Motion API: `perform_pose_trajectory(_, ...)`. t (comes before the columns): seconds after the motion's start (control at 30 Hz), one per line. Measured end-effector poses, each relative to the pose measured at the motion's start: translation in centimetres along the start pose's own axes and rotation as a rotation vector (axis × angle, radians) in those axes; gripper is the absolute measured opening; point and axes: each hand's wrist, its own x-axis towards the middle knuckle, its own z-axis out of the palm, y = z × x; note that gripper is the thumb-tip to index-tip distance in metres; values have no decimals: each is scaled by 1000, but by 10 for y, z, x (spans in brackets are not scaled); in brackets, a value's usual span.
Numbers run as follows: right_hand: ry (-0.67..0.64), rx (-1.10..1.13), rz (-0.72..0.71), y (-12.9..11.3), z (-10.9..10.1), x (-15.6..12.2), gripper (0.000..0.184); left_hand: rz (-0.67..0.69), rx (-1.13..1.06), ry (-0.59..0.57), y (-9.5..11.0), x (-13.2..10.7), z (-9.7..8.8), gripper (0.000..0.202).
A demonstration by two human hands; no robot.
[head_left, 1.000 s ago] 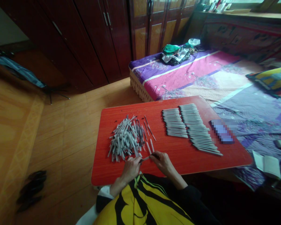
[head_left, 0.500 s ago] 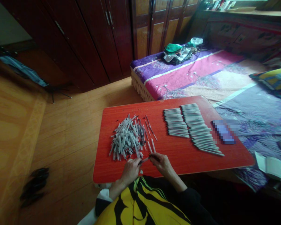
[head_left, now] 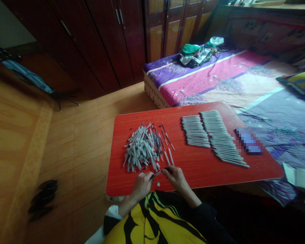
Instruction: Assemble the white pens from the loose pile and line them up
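Note:
Both hands hold a slim pen (head_left: 157, 174) between them over the near edge of the red table (head_left: 183, 176). My left hand (head_left: 142, 183) pinches one end, and my right hand (head_left: 176, 177) grips the other with closed fingers. Just beyond my right hand lie two whitish pen barrels (head_left: 170, 157). A heap of clear-white pen barrels (head_left: 139, 149) covers the table's left part, with thin dark refills (head_left: 157, 140) along its right side. Farther right, finished-looking pens lie side by side in a shorter row (head_left: 195, 130) and a longer row (head_left: 222, 139).
A small white piece (head_left: 158, 184) lies near my hands. A purple, partly blurred pack (head_left: 250, 140) is at the table's right. Behind stands a bed (head_left: 205, 81) with a clothes pile (head_left: 197, 54); an open notebook (head_left: 301, 177) lies right. Dark wardrobes (head_left: 104, 44) line the back.
The view has shifted slightly, so the table and its contents appear a little farther right. Both hands keep the same hold on the pen, with little visible movement.

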Motion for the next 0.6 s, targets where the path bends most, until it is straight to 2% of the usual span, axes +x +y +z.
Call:
perform_pose_trajectory(0.2, -19, 68, 1, -2, 15, 5, 28, 2, 8, -8, -11, -2, -8, 16)
perform_pose_trajectory(0.6, 125, -49, 21, -8, 41, 12, 38, 86, 87, -1, -34, -3, -16, 17)
